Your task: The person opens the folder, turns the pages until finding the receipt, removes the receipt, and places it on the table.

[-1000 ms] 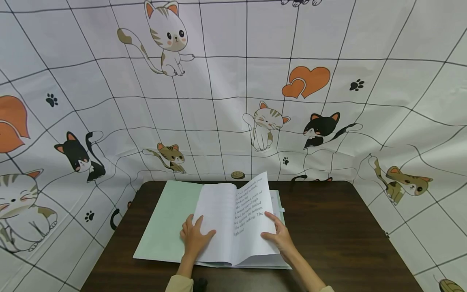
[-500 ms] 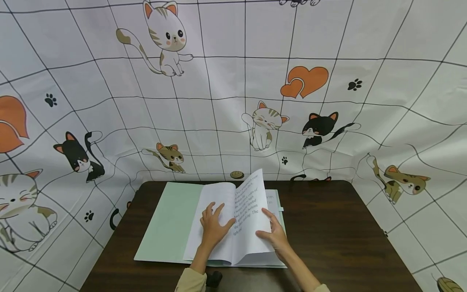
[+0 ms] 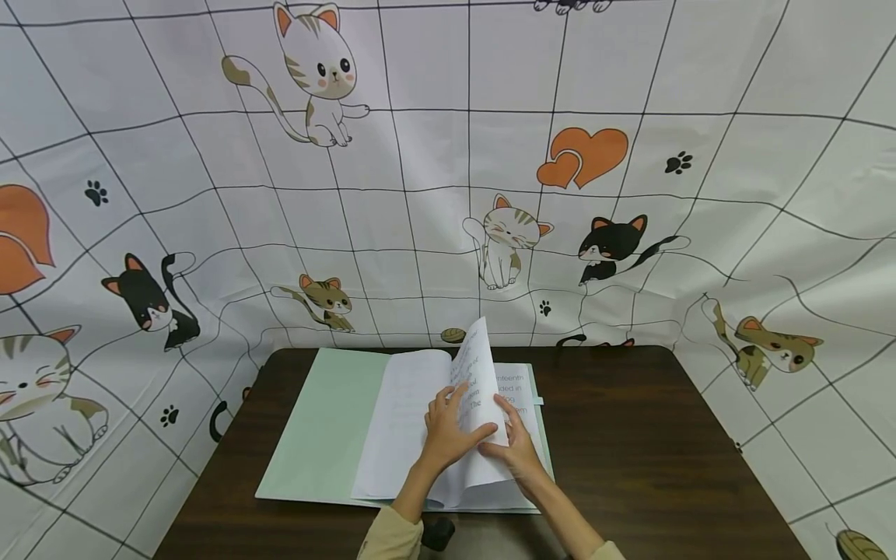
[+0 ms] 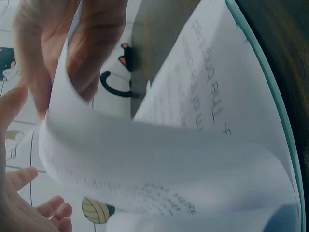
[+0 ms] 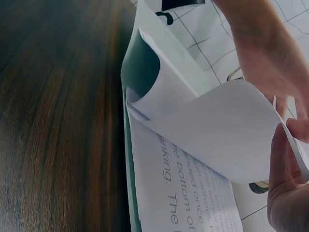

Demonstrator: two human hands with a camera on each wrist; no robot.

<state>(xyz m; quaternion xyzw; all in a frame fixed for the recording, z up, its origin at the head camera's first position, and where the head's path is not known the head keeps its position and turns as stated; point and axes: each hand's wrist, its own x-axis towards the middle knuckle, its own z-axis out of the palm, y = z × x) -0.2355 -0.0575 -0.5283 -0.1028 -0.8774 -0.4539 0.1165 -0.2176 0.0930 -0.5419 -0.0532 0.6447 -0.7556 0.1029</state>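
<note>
A light-green folder (image 3: 315, 435) lies spread on the table, with a stack of printed white sheets (image 3: 399, 435) turned over onto its left side. One page (image 3: 477, 369) stands raised and curved near the middle. My right hand (image 3: 516, 455) holds this page by its right edge, between thumb and fingers, as the right wrist view also shows. My left hand (image 3: 448, 439) is over the page's near side, fingers spread and thumb reaching toward the right hand; in the right wrist view its thumb (image 5: 298, 128) is at the page edge. Under the raised page, another printed sheet (image 3: 514, 385) shows.
The dark wooden table (image 3: 630, 443) extends to both sides of the folder. Behind it hangs a white gridded sheet (image 3: 434, 155) with cartoon cats. A small black object (image 3: 439, 533) sits by the left sleeve. A pale tab (image 3: 538, 401) sticks out at the folder's right edge.
My left hand has moved right from the left-hand sheets to the raised page. My right hand has shifted slightly left, bringing the page more upright and uncovering more of the printed sheet beneath.
</note>
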